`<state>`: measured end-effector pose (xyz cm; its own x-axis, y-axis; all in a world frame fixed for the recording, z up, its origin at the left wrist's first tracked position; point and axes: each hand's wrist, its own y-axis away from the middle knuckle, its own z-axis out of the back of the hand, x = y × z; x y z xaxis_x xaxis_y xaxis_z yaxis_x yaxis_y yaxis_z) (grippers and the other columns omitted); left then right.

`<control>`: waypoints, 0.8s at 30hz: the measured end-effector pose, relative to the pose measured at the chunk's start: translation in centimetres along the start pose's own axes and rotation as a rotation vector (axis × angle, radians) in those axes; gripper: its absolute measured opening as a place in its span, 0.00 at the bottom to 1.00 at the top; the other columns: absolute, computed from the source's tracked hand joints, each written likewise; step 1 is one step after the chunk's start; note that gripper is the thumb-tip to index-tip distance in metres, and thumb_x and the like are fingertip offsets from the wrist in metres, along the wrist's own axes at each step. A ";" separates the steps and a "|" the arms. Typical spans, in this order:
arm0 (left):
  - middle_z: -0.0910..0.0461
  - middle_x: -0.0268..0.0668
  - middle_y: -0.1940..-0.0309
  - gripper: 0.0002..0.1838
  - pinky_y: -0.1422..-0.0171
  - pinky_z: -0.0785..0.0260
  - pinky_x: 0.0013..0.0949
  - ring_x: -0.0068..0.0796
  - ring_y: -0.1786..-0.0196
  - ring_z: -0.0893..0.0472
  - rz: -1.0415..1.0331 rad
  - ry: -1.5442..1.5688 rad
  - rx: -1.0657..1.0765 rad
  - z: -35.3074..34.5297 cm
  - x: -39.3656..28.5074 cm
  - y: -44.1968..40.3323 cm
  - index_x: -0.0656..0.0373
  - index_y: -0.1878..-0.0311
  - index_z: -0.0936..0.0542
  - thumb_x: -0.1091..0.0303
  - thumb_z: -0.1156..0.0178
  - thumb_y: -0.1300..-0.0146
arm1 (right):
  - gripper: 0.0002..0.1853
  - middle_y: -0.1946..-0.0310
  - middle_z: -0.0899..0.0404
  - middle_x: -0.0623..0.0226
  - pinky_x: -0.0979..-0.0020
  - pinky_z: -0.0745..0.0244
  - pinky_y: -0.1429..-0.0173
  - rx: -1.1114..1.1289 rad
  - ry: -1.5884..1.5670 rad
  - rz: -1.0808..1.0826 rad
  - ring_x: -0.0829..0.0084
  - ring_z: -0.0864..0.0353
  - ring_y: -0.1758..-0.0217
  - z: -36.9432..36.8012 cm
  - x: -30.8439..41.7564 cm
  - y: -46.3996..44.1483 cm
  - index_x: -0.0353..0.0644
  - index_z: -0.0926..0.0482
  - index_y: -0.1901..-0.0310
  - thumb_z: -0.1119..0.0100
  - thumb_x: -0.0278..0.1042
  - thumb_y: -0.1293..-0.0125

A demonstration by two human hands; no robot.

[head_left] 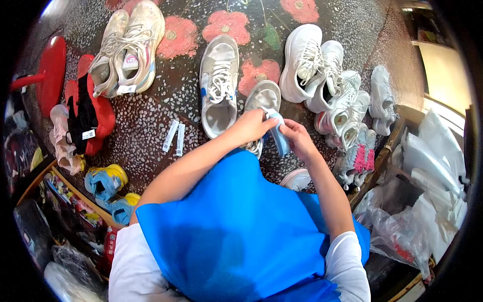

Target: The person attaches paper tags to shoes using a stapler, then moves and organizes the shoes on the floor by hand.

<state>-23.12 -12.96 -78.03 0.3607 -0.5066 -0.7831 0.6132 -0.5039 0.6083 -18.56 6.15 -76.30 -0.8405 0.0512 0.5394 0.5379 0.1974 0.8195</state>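
Note:
My left hand (255, 126) is closed at the upper end of a light blue, oblong object (279, 140), whose exact kind I cannot make out. A small white piece (272, 113) shows by its fingertips. From the other side, my right hand (300, 140) pinches the same object with bent fingers. Beneath both hands lies a grey-white sneaker (262, 95), mostly hidden, its toe pointing away from me. Its likely mate, a worn sneaker (220, 85) with a blue mark, lies to the left. Two printed label strips (175, 137) rest on the speckled surface further left.
White sneakers (307, 65) and grey-pink shoes (358, 156) line the right. At left are cream sneakers (133, 48), red-black shoes (93, 113), pink shoes (63, 138) and blue-yellow shoes (105, 183). Plastic bags (417, 216) fill the right edge. A blue apron (241, 221) covers my lap.

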 end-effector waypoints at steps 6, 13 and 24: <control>0.26 0.34 0.73 0.20 0.74 0.36 0.20 0.19 0.75 0.29 0.147 0.691 0.065 -1.4 0.3 -0.1 0.67 0.60 0.28 0.58 0.36 0.42 | 0.21 0.60 0.22 0.67 0.76 0.31 0.55 -0.096 0.090 0.125 0.79 0.26 0.61 -1.4 -0.4 0.0 0.34 0.28 0.48 0.41 0.38 0.38; 0.25 0.36 0.66 0.23 0.63 0.32 0.26 0.22 0.64 0.26 0.242 0.812 0.011 -1.8 0.2 0.3 0.66 0.52 0.29 0.59 0.36 0.42 | 0.20 0.58 0.22 0.64 0.74 0.31 0.51 -0.151 0.018 0.142 0.76 0.25 0.56 -2.7 -0.7 0.5 0.33 0.29 0.48 0.42 0.36 0.37; 0.24 0.39 0.66 0.09 0.58 0.31 0.33 0.29 0.63 0.23 0.235 1.256 0.030 -3.3 1.7 -1.5 0.67 0.56 0.28 0.76 0.45 0.39 | 0.18 0.60 0.22 0.63 0.75 0.31 0.53 -0.200 -0.033 0.110 0.77 0.25 0.58 -3.6 -2.0 -0.2 0.32 0.28 0.49 0.43 0.32 0.38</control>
<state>-21.12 -10.77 -80.63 0.8812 0.4127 -0.2305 0.4347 -0.5159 0.7382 -16.72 2.46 -76.81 -0.7759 0.0942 0.6238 0.6259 -0.0093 0.7799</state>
